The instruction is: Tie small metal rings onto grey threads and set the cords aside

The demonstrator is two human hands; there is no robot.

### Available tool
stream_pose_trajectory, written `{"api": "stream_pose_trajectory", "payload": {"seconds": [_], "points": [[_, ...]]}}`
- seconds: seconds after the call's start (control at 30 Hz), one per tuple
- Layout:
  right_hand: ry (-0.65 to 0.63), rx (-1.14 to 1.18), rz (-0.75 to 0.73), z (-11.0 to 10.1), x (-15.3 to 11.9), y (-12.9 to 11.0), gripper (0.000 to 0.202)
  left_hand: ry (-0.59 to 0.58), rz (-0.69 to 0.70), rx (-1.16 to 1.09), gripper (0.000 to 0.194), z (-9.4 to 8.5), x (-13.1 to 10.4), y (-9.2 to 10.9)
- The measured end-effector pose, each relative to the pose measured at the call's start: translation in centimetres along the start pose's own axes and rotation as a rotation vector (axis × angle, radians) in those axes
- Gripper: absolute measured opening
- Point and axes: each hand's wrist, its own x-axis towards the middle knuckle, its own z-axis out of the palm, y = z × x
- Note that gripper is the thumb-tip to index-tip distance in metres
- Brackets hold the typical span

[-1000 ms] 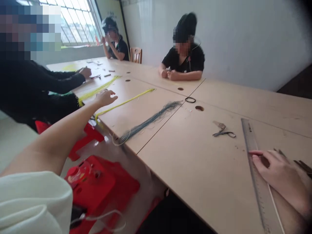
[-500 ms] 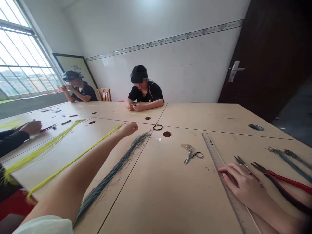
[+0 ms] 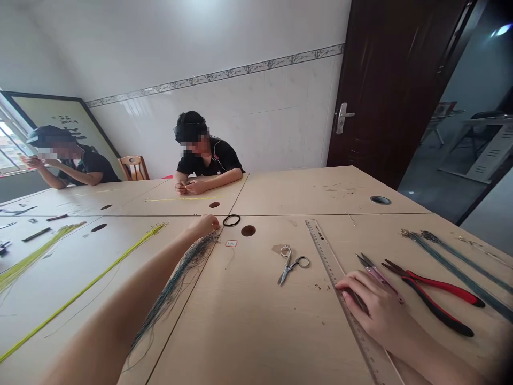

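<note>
My left hand point(image 3: 205, 225) reaches across the table to the far end of a bundle of blue-grey threads point(image 3: 176, 286). Its fingers are curled together beside the frayed tips; what they pinch, if anything, is too small to make out. A clear ruler point(image 3: 323, 248) lies lengthwise on the right. My right hand point(image 3: 371, 302) rests on it, fingers bent and closed over its edge. Just beyond that hand lie pink-handled thread snips point(image 3: 377, 272) and red-and-black pliers point(image 3: 435, 294). Open scissors point(image 3: 289, 264) sit left of the ruler.
A yellow thread bundle point(image 3: 92, 283) and a looser one point(image 3: 44, 251) lie left. Near the left hand are a black ring point(image 3: 231, 220), a small label point(image 3: 231, 243) and a table hole point(image 3: 248, 230). More blue-grey strands point(image 3: 452, 256) lie right. Two people point(image 3: 210, 155) sit across the table.
The view has swung to the right. My left hand has moved closer to the frayed tips of the blue-grey threads. My right hand stays on the ruler.
</note>
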Motion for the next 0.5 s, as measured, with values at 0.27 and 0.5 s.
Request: {"api": "stream_pose_trajectory", "payload": {"seconds": [0.27, 0.5], "points": [[0.045, -0.024, -0.032, 0.16, 0.09, 0.11, 0.012, -0.047, 0.039, 0.015, 0.022, 0.32, 0.57, -0.26], [0.076, -0.033, -0.04, 0.13, 0.11, -0.02, 0.016, -0.043, 0.012, 0.025, 0.023, 0.23, 0.5, 0.13]]}}
